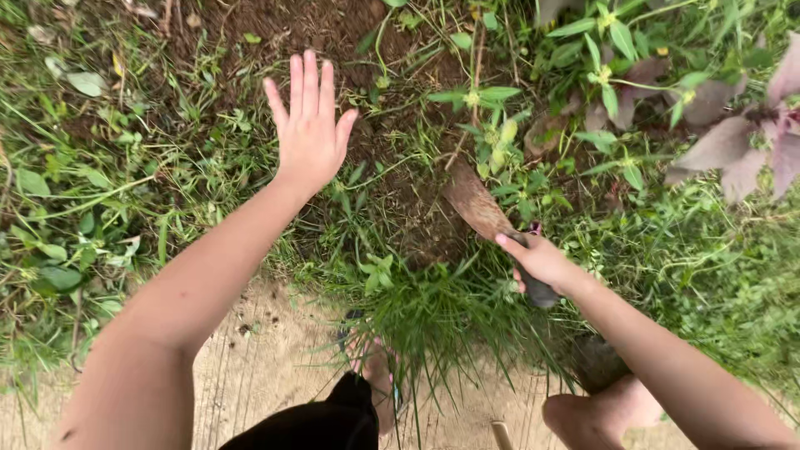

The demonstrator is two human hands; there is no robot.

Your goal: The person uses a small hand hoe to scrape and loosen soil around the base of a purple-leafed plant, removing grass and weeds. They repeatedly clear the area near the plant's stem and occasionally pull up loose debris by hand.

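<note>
Gripping trowel (492, 223) by its dark handle, right hand (542, 262) wrapped tight | blade likely stiff, soil-caked | left hand (310, 133) fingers spread, holding nothing.

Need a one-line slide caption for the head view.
Right hand grips a soil-caked trowel in weedy ground; left hand hovers open above the grass.

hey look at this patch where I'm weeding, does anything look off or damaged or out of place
Nothing looks broken or spilled. The right hand grips a dark-handled trowel with a rusty, soil-caked blade, its tip in the bare brown soil. The left hand hovers open and empty. A purple-leaved plant stands out among the green weeds.
</note>
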